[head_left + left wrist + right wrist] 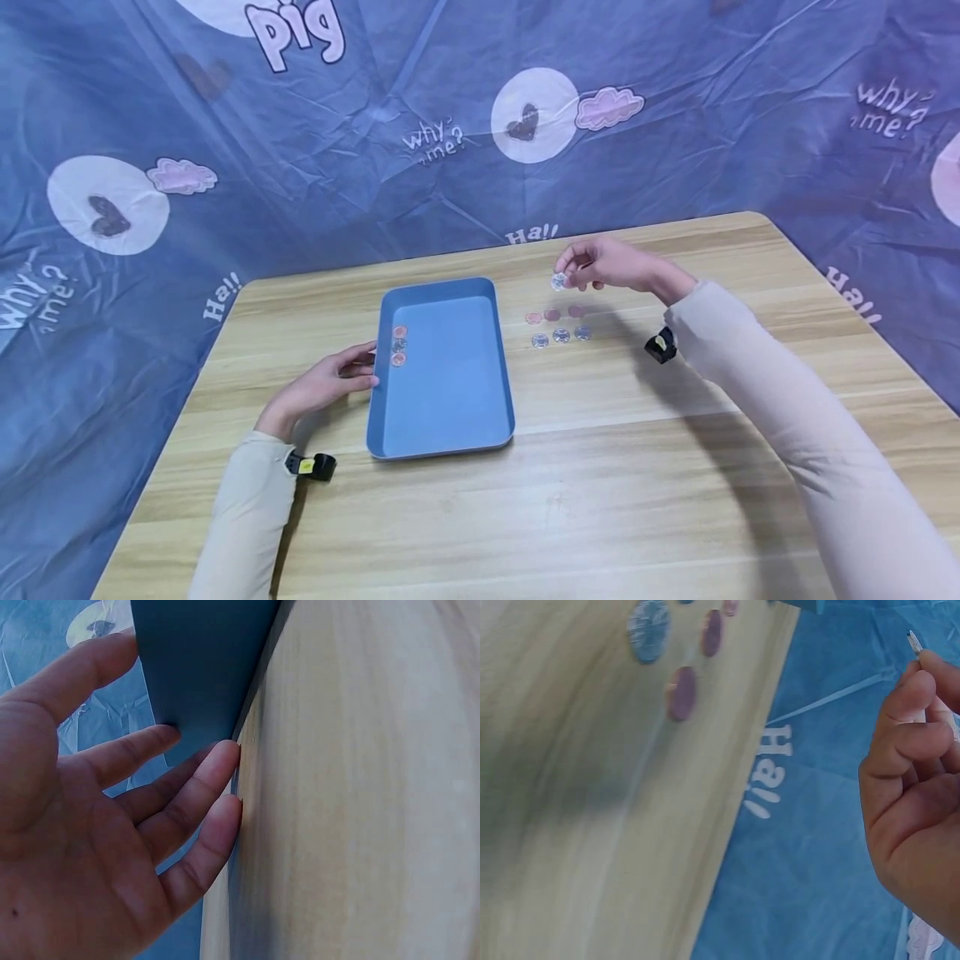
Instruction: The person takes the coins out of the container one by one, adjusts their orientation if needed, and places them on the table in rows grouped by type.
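My right hand [611,262] is raised above the table's far side and pinches a small silvery round disc [558,282] between thumb and fingers. In the right wrist view the same disc [915,643] shows edge-on at the fingertips. At the left side of a blue rectangular tray [450,400] is my left hand [330,383], its fingers loosely bent and touching the outer wall. The left wrist view shows the fingertips against the tray wall [199,667], low by the tabletop. Inside the tray, a pink disc [400,332], a grey disc [399,344] and another pink disc [398,360] line up along the left wall.
To the tray's right, three pinkish discs [552,315] lie in a row on the wooden table [585,500]. Nearer to me is a row of three silvery discs [561,335]. A blue printed cloth [375,167] hangs behind the table's far edge.
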The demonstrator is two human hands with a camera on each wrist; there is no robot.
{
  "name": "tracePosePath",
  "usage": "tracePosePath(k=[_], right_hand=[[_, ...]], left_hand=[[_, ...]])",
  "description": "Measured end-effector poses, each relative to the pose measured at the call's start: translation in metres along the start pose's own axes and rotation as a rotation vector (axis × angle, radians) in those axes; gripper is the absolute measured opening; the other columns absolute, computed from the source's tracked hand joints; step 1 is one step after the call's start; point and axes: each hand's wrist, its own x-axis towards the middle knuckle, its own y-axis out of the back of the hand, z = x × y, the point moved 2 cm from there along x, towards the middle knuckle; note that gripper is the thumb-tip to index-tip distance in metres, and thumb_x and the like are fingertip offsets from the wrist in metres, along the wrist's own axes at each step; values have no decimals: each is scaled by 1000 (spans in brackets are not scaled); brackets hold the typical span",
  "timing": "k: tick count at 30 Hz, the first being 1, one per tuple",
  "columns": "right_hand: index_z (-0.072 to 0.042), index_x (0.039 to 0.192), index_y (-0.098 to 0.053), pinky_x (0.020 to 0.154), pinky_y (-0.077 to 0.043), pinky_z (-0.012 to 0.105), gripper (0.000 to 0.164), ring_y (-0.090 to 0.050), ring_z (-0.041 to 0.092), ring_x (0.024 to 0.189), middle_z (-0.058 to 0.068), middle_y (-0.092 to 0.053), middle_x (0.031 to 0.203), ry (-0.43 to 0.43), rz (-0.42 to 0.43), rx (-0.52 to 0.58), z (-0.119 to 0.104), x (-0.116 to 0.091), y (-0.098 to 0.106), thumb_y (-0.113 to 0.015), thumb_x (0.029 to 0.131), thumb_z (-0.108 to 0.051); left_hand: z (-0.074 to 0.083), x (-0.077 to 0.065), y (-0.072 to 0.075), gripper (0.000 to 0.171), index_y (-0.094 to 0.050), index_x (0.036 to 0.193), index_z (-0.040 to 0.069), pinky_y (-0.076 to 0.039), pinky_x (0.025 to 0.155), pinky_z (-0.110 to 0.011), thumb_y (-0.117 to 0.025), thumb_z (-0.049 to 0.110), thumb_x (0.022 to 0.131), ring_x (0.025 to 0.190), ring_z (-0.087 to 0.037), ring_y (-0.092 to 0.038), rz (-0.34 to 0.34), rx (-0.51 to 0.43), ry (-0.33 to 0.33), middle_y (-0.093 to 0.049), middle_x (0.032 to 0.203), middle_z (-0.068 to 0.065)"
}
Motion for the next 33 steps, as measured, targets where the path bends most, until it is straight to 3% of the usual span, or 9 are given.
tracePosePath(k=[14,21,29,33], right_hand=[[2,119,-58,51,-39,21,31,-49,11,66,1,-62,89,-47,-28,-43,32,0,-1,-60,88,0],[2,114,-60,52,-42,23,26,-54,14,66,8,-66,86,-80,-51,-55,46,-1,-3,-62,88,-4],[1,110,-61,52,-40,22,24,-55,13,63,4,-65,78,-124,-74,-69,57,-9,-1,-64,87,-4],[3,110,-60,52,-42,21,25,-56,11,61,5,-66,78,-140,-129,-78,60,-15,1,-64,86,-3]], left_hand=[[2,0,0,76,-21,153,2,-40,110,-50,-62,26,95,132,-41,-45,-11,-26,-18,-41,146,-28],[1,1,-1,75,-22,153,4,-40,110,-49,-62,28,95,131,-39,-46,-3,-8,-8,-42,145,-26],[2,1,-1,76,-21,153,4,-40,110,-49,-62,30,95,131,-39,-46,1,9,-5,-43,145,-26],[2,1,-2,76,-22,153,4,-40,110,-50,-62,31,94,132,-39,-46,-2,9,3,-43,145,-25]])
